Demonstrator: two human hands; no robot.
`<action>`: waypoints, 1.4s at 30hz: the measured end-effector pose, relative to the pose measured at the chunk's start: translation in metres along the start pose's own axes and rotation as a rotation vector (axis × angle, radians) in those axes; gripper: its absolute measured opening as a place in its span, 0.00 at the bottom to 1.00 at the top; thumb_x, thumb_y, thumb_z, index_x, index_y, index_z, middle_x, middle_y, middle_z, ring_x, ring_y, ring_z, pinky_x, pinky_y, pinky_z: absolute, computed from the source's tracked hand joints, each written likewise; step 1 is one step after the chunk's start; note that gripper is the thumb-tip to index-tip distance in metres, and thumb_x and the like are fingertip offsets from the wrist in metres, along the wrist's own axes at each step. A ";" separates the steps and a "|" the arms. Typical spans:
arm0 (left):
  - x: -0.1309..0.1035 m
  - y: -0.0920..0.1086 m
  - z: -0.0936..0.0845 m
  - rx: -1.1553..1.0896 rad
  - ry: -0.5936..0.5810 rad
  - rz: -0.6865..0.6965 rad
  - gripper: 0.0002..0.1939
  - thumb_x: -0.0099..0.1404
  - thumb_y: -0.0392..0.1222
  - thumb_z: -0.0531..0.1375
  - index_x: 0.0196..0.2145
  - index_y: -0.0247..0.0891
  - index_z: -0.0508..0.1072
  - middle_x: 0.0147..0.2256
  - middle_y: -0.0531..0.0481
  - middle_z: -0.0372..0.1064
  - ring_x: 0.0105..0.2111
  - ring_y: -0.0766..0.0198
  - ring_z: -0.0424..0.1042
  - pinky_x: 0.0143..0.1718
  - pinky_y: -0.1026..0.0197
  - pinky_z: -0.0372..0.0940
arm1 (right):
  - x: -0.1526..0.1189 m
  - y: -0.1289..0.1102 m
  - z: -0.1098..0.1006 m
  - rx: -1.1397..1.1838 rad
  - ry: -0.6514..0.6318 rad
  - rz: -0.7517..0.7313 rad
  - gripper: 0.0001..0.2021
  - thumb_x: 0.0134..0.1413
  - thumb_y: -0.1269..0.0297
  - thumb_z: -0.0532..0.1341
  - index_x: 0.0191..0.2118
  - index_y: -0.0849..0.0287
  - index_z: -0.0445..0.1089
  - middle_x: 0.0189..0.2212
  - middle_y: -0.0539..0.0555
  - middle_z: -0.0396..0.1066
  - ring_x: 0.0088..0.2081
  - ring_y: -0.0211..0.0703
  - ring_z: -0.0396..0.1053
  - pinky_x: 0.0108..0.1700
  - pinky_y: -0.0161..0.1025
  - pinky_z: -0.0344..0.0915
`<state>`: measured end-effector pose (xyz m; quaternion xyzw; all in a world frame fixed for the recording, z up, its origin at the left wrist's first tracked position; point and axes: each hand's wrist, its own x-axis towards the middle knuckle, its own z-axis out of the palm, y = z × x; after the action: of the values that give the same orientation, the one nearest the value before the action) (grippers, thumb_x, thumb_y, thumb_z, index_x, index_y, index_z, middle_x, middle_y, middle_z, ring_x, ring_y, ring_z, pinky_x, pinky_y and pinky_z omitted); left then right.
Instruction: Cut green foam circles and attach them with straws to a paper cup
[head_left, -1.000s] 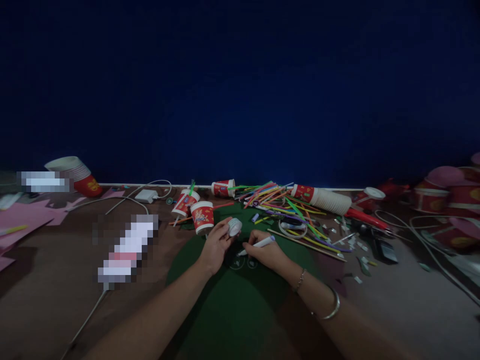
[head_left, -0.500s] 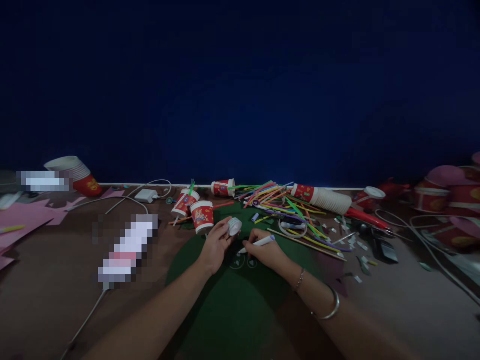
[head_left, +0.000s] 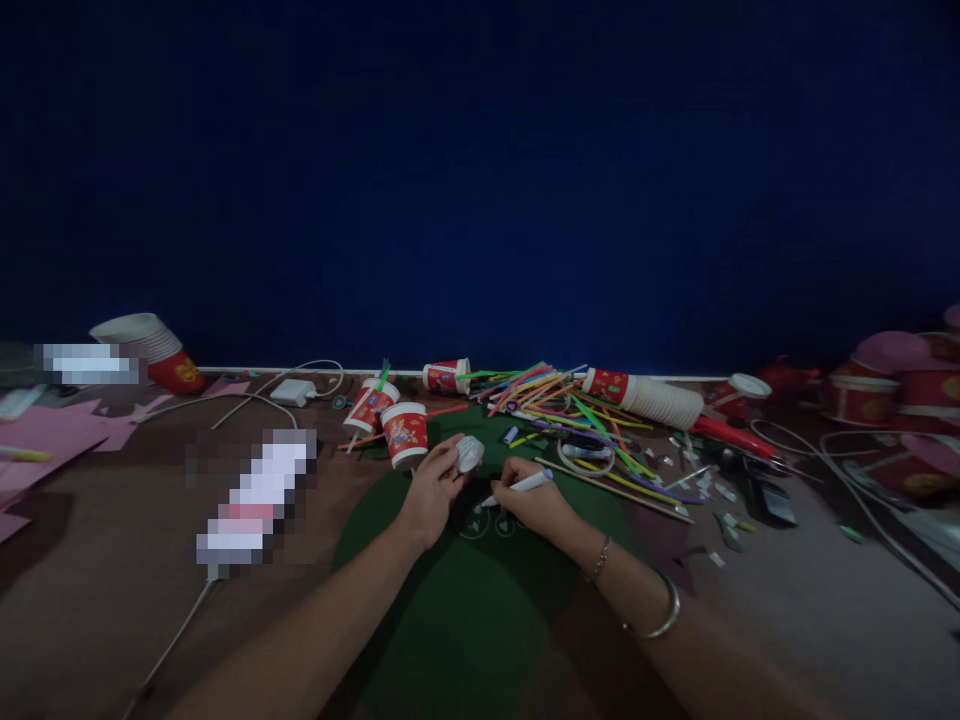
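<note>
My left hand (head_left: 432, 497) is closed on a small whitish round piece (head_left: 470, 454) that looks shiny, its exact kind unclear. A white marker (head_left: 525, 485) with a violet end is pinched in my right hand (head_left: 531, 498). Its tip points down and left, at or just above the dark green round mat (head_left: 450, 600); contact cannot be made out. Close below the tip, a round outline (head_left: 473, 521) with pale marks inside shows on the mat, and a smaller one (head_left: 505, 525) lies to its right. A violet cap (head_left: 511, 435) rests beyond my hands.
Red paper cups (head_left: 405, 434) stand and lie behind my left hand. Colourful straws or sticks (head_left: 540, 392) heap at the back, beside a cup stack (head_left: 660, 402). Scraps and a red glue gun (head_left: 739, 437) lie right. A blurred-out lit device (head_left: 255, 500) and charger (head_left: 292, 392) are left.
The marker and my right hand have shifted very slightly. My left hand keeps its hold on the whitish piece, and everything else looks the same.
</note>
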<state>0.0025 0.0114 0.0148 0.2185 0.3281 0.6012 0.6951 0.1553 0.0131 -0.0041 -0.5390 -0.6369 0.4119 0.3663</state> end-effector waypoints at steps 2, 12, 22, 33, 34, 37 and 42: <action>0.000 0.000 0.000 0.000 0.000 0.003 0.09 0.54 0.35 0.60 0.35 0.35 0.74 0.35 0.46 0.74 0.38 0.61 0.72 0.47 0.56 0.64 | 0.000 0.000 -0.001 0.001 -0.004 0.003 0.08 0.41 0.66 0.58 0.19 0.57 0.57 0.11 0.44 0.62 0.15 0.33 0.58 0.18 0.30 0.50; 0.001 -0.001 -0.001 -0.004 0.000 -0.011 0.09 0.54 0.35 0.60 0.35 0.35 0.73 0.35 0.46 0.74 0.40 0.58 0.72 0.48 0.55 0.63 | 0.001 0.000 0.000 0.047 -0.017 0.026 0.09 0.42 0.62 0.60 0.21 0.57 0.59 0.13 0.45 0.66 0.17 0.34 0.60 0.18 0.29 0.52; 0.000 -0.001 -0.001 0.025 -0.003 0.001 0.10 0.53 0.36 0.60 0.35 0.36 0.73 0.36 0.46 0.74 0.40 0.60 0.72 0.47 0.55 0.63 | -0.002 -0.003 -0.001 0.032 -0.062 0.027 0.09 0.42 0.61 0.61 0.22 0.58 0.61 0.14 0.46 0.67 0.17 0.34 0.63 0.18 0.29 0.54; 0.002 -0.002 -0.003 0.031 -0.013 -0.016 0.11 0.54 0.37 0.61 0.37 0.35 0.73 0.35 0.46 0.74 0.39 0.58 0.72 0.45 0.56 0.65 | -0.001 -0.005 0.000 0.107 -0.036 0.011 0.10 0.43 0.61 0.61 0.22 0.57 0.60 0.16 0.47 0.68 0.19 0.35 0.64 0.20 0.30 0.56; 0.002 -0.002 -0.004 0.030 -0.017 -0.016 0.11 0.54 0.37 0.61 0.37 0.35 0.73 0.35 0.46 0.74 0.40 0.58 0.72 0.45 0.56 0.64 | -0.001 -0.004 0.000 0.114 -0.035 0.011 0.10 0.43 0.61 0.61 0.22 0.57 0.60 0.15 0.46 0.68 0.18 0.35 0.63 0.20 0.30 0.56; 0.002 -0.002 -0.004 0.025 -0.014 -0.008 0.11 0.54 0.37 0.61 0.37 0.35 0.73 0.35 0.46 0.74 0.40 0.58 0.72 0.46 0.55 0.64 | 0.000 -0.001 0.000 0.104 -0.024 0.025 0.10 0.43 0.61 0.61 0.22 0.57 0.59 0.14 0.46 0.67 0.17 0.34 0.62 0.18 0.29 0.54; 0.001 -0.001 -0.001 0.017 -0.010 -0.006 0.10 0.54 0.36 0.60 0.36 0.35 0.73 0.35 0.46 0.74 0.38 0.60 0.72 0.45 0.57 0.64 | 0.000 0.000 0.000 0.087 -0.032 0.023 0.09 0.43 0.62 0.61 0.22 0.57 0.59 0.13 0.44 0.65 0.16 0.34 0.61 0.18 0.30 0.54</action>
<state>0.0023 0.0121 0.0128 0.2264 0.3305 0.5952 0.6966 0.1552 0.0127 -0.0042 -0.5231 -0.6179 0.4522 0.3744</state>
